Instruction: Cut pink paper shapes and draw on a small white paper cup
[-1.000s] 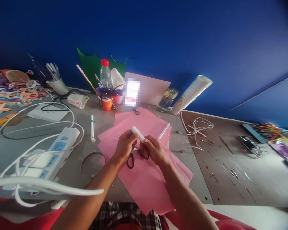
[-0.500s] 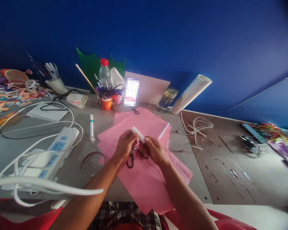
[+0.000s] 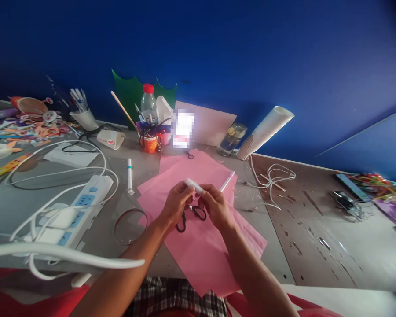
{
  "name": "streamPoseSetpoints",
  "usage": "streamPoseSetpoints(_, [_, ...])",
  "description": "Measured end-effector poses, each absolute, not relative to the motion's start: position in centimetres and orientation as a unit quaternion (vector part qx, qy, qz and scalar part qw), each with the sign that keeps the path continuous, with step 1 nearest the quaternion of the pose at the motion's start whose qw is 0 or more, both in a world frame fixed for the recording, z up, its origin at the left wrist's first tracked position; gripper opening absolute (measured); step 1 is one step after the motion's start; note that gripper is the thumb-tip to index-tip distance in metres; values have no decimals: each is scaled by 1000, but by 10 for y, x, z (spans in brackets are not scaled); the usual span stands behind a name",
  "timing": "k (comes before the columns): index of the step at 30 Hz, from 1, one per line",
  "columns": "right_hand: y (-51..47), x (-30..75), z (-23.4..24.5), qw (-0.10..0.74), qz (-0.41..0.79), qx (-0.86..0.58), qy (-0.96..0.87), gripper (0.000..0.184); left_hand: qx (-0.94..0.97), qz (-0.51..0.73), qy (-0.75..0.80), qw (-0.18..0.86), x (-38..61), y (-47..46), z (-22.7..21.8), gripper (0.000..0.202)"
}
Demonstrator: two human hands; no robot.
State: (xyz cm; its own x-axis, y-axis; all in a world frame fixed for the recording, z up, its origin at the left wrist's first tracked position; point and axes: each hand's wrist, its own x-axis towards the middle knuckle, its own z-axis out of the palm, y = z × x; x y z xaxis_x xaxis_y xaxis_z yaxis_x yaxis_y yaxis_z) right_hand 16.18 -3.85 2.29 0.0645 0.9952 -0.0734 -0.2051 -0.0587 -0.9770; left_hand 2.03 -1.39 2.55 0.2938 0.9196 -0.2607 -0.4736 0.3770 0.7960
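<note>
Both my hands hold a small white tube, like a glue stick, above the pink paper sheets. My left hand grips its left end and my right hand grips the right end. Black-handled scissors lie on the pink paper just under my hands, partly hidden by them. A thin white stick rests on the paper's far edge beyond my right hand.
A white power strip with white cables lies at left, a wire ring beside it, a white pen. At the back stand a water bottle, orange cup, glass jar and stacked paper cups. Scraps litter the right side.
The view shifted slightly; my hands stay together on the tube, which looks a bit more covered by my fingers than before.
</note>
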Motion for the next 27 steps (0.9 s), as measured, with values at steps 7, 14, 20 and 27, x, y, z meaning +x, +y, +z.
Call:
streamPoseSetpoints(7, [-32, 179, 25, 620, 523, -460, -361, 30, 160, 459, 288, 825, 16, -5, 28, 34])
streamPoseSetpoints(14, [-32, 182, 15, 611, 437, -509, -420, 35, 220, 461, 312, 801, 16, -5, 24, 36])
streamPoseSetpoints(20, [-31, 184, 10, 597, 417, -531, -433, 32, 233, 485, 306, 786, 17, -7, 25, 39])
streamPoseSetpoints(27, [-33, 185, 11, 583, 380, -556, -455, 31, 275, 492, 315, 764, 16, -6, 25, 35])
